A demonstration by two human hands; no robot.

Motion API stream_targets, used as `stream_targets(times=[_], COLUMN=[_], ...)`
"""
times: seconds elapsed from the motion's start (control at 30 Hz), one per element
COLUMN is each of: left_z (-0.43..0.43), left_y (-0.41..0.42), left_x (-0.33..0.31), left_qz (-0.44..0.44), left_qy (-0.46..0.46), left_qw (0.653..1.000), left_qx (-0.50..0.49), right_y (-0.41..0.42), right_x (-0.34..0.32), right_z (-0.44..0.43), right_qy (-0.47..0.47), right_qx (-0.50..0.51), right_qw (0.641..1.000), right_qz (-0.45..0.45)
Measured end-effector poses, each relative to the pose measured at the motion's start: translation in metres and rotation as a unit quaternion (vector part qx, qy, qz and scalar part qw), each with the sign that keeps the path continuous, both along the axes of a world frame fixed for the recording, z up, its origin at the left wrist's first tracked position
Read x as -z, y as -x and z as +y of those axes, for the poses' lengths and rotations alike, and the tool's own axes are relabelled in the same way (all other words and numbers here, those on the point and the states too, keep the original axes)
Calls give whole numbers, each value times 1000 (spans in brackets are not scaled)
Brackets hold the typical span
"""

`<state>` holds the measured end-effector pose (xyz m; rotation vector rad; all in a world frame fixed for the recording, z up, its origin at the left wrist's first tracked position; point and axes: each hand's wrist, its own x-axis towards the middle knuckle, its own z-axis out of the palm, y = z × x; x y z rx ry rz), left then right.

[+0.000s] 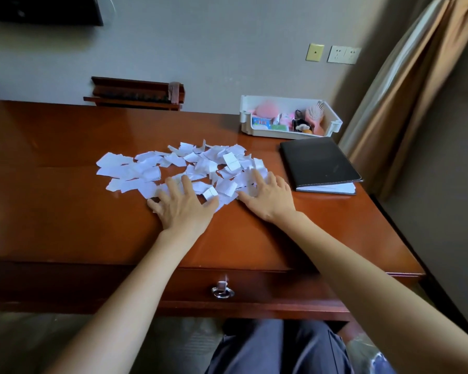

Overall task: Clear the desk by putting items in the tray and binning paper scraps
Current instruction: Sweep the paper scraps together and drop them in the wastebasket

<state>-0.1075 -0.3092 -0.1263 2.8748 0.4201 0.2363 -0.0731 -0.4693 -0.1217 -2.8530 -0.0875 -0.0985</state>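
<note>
A wide spread of torn white paper scraps (189,166) lies on the middle of the wooden desk (65,147). My left hand (183,203) lies flat with spread fingers on the near left edge of the scraps. My right hand (270,195) lies flat on their near right edge, fingers straight. Neither hand holds anything. A white tray (333,122) stands at the back right of the desk, filled with several small items, among them a pink hairbrush (315,114).
A black folder (318,163) lies on a white pad at the desk's right side, just right of my right hand. A dark wooden rack (135,94) stands against the wall. A curtain (405,85) hangs at the right. A drawer with a ring handle (222,291) faces me.
</note>
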Motion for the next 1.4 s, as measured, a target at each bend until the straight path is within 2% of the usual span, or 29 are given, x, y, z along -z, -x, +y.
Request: stream_targets(times=[0.17,0.27,0.43,0.53,0.6,0.63,0.73,0.8,0.97,1.1,1.2,1.4], left_z=[-3,-5,-7,-11,-10,-14,-17,-21,-35,-54,-80,-163], left_y=[-6,5,-64,-32,-16,-32,-43,-47,-45,-38,-29,1], left_x=[-4,-18,38,-10,-36,-28,-40,-50,-66,-65,-65,-60], left_qz=[-49,-48,-65,-69,-120,-138,-137,-166,-225,-222,-207,-188], left_qy=[-12,-10,12,14,32,31,75,111,221,295,325,355], left_qw=[998,998,997,996,991,988,985,977,946,925,917,897], left_qx=[29,33,41,56,51,62,79,77,75,88,98,187], right_y=[-4,-4,-6,-8,-9,-10,-15,-19,-27,-20,-5,45], right_x=[-1,-2,-5,-9,-13,-15,-24,-33,-47,-45,-46,-33], right_z=[3,2,-1,-3,-5,-6,-9,-12,-25,-40,-63,-140], right_qy=[44,34,-14,-48,-62,-68,-91,-121,-231,-281,-304,-315], right_qx=[-9,-28,-4,41,56,60,66,71,100,109,126,174], right_qw=[997,995,991,987,985,985,983,979,958,942,929,897], right_qz=[-67,-89,-131,-148,-148,-145,-146,-148,-134,-145,-169,-256])
